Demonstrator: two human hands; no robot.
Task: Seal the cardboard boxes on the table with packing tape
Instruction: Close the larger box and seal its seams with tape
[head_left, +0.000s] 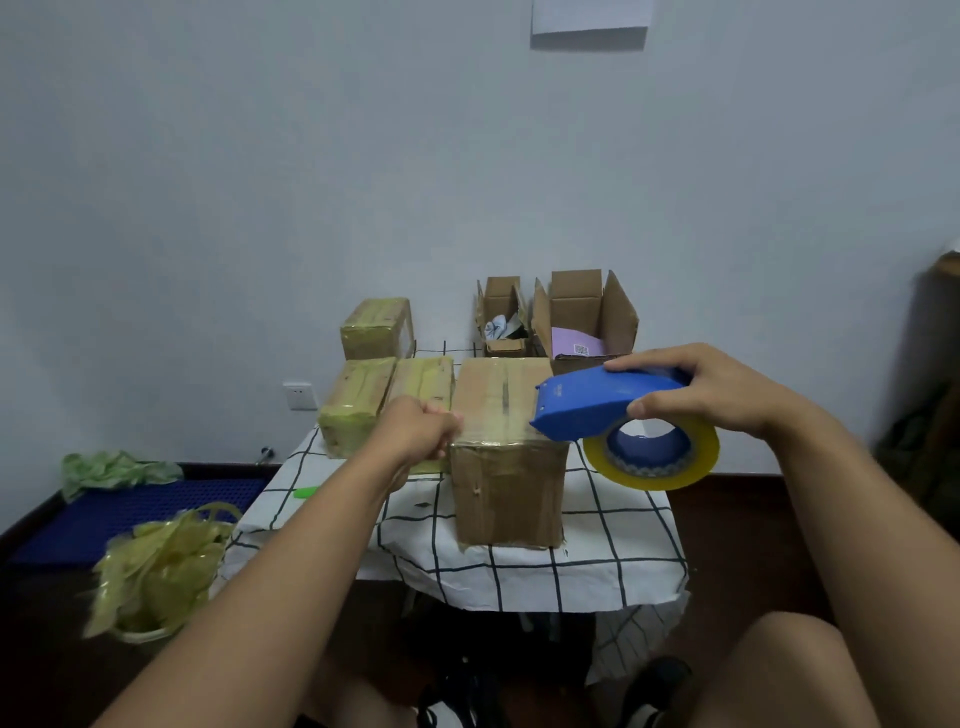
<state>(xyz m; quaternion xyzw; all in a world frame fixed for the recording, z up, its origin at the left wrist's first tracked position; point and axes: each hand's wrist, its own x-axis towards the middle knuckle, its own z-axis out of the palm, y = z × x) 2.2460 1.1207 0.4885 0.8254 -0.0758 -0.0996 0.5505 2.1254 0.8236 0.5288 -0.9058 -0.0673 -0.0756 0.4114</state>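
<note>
Standing at the near middle of the counter (597, 566), the brown cardboard box (506, 467) has its top flaps closed, and a glossy clear band of tape runs across its top near the front edge. The left hand (423, 428) is clenched at the box's upper left edge; it appears to pin the tape end there, though the film itself is too faint to confirm inside the fist. The right hand (701, 397) grasps the blue plastic tape dispenser (608, 408), fingers over the housing and thumb beneath, with its nose at the box's upper right edge. The yellowish tape roll (652, 452) hangs below the housing, to the right of the box. This opposed hold likely keeps the strip taut across the seam.

Behind left, three wrapped boxes (382, 384) show wrinkled yellow-green film. Behind right, two open boxes (561, 317) stand with flaps upright, not yet sealed. A checked cloth covers the counter. Crumpled tape scrap (161, 566) is piled lower left.
</note>
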